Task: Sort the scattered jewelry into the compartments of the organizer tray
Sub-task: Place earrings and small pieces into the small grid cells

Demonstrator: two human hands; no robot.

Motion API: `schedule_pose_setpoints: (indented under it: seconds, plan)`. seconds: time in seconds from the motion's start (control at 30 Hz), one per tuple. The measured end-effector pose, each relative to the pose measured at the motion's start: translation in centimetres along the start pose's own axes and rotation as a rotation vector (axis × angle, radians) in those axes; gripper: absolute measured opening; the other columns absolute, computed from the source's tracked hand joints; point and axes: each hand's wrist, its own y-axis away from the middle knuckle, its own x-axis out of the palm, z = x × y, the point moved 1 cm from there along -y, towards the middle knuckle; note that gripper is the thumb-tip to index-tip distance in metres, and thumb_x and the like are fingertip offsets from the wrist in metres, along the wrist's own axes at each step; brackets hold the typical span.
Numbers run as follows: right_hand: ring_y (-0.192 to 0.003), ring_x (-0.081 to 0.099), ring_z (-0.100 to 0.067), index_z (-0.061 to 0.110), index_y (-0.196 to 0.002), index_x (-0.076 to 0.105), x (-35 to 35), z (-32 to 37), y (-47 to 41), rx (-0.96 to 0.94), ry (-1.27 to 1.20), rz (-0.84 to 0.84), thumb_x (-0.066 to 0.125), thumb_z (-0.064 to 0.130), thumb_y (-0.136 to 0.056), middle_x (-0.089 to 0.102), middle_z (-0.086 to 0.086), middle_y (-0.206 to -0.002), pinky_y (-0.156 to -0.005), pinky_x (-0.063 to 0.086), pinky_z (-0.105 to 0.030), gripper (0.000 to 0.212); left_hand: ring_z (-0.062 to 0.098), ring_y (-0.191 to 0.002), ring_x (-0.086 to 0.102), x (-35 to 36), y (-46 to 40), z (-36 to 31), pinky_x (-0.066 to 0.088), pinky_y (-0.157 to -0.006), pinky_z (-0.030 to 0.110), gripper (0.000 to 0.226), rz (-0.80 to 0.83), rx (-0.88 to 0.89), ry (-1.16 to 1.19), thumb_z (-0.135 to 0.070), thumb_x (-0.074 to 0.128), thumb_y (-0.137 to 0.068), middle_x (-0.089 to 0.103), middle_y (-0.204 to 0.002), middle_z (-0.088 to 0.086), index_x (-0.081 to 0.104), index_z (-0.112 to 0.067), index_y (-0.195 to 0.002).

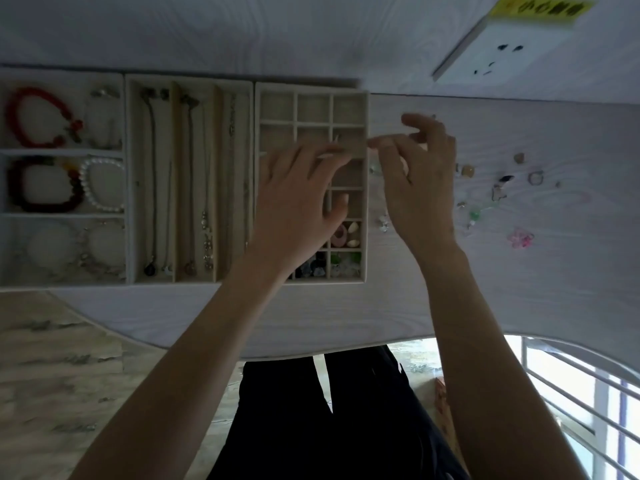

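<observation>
The left hand was spread over the small-box tray. The right hand pinched something tiny beside it, too blurred to name. It should drop gently into an empty box; more jewelry lay loose to the right.

— Condition of the organizer tray?
— Beige, small square compartments in a grid, lying flat on the desk. Far compartments were bare; the nearest right ones held a pink ring-shaped piece, pale shells and green and clear beads.
— And the scattered jewelry?
— Loose on the desk to the tray's right: a ring, amber stones, a green piece, a pink flower-shaped piece.
</observation>
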Motion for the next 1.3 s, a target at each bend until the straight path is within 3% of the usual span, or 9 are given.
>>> schedule_pose_setpoints:
  seconds: [0.17, 0.3, 0.47, 0.67, 0.9, 1.03, 1.3]
  plan:
    - [-0.105, 0.051, -0.018, 0.016, -0.097, 0.072, -4.1, -4.4, 4.9, -0.015, 0.051, -0.082, 0.056, 0.017, -0.088, 0.061, -0.003, -0.112, -0.087, 0.036, -0.027, 0.018, 0.026, -0.124, 0.047, 2.4, 0.1, -2.5, 0.03, -0.105, 0.038, 0.054, 0.099, 0.078, -0.063, -0.042, 0.058, -0.086, 0.053, -0.135, 0.003, 0.054, -0.012, -0.131]
    - [-0.097, 0.06, -0.024, 0.016, -0.1, 0.07, -7.4, -9.5, 6.4, 0.096, 0.082, -0.105, 0.056, 0.012, -0.086, 0.067, -0.002, -0.103, -0.083, 0.037, -0.021, 0.021, 0.027, -0.129, 0.042, 3.2, 0.1, -3.2, 0.023, -0.109, 0.038, 0.052, 0.109, 0.045, -0.091, -0.032, 0.062, -0.089, 0.048, -0.142, 0.005, 0.051, -0.008, -0.134]
    - [-0.108, 0.051, -0.033, 0.013, -0.122, 0.061, -8.6, -14.3, 5.1, 0.191, 0.167, 0.007, 0.062, 0.015, -0.085, 0.057, -0.011, -0.122, -0.087, 0.04, -0.031, 0.037, 0.028, -0.13, 0.038, 2.8, 0.0, -4.1, 0.022, -0.11, 0.038, 0.047, 0.094, -0.071, -0.102, -0.031, 0.057, -0.092, 0.045, -0.143, 0.006, 0.049, -0.012, -0.134]
    - [-0.104, 0.049, -0.033, 0.014, -0.116, 0.064, -7.3, -14.6, 4.3, 0.086, 0.147, 0.008, 0.071, 0.015, -0.075, 0.056, -0.009, -0.119, -0.087, 0.046, -0.043, 0.042, 0.027, -0.13, 0.039, 2.9, 0.1, -3.8, 0.023, -0.112, 0.042, 0.048, 0.108, -0.09, -0.113, -0.03, 0.057, -0.092, 0.046, -0.143, 0.005, 0.047, -0.015, -0.137]
    - [-0.098, 0.051, -0.029, 0.014, -0.106, 0.069, -7.3, -14.7, 3.8, 0.011, 0.123, -0.011, 0.067, 0.009, -0.075, 0.062, -0.005, -0.112, -0.084, 0.045, -0.036, 0.031, 0.025, -0.131, 0.04, 3.1, 0.2, -4.2, 0.024, -0.111, 0.043, 0.049, 0.078, -0.118, -0.106, -0.029, 0.054, -0.091, 0.048, -0.142, 0.004, 0.048, -0.015, -0.138]
    - [-0.096, 0.053, -0.024, 0.014, -0.1, 0.07, -7.9, -14.2, 3.1, 0.027, 0.08, -0.063, 0.061, 0.008, -0.08, 0.065, -0.002, -0.104, -0.079, 0.036, -0.021, 0.022, 0.024, -0.128, 0.044, 3.2, 0.1, -4.3, 0.027, -0.109, 0.042, 0.049, 0.043, -0.125, -0.103, -0.029, 0.053, -0.089, 0.051, -0.139, 0.004, 0.052, -0.015, -0.136]
    - [-0.098, 0.053, -0.024, 0.014, -0.103, 0.068, -6.8, -11.9, 2.3, -0.077, 0.06, 0.048, 0.065, 0.012, -0.079, 0.062, -0.004, -0.106, -0.081, 0.039, -0.022, 0.025, 0.022, -0.129, 0.044, 3.2, 0.1, -4.4, 0.028, -0.11, 0.046, 0.047, 0.016, -0.131, -0.123, -0.028, 0.052, -0.089, 0.052, -0.138, 0.002, 0.053, -0.016, -0.134]
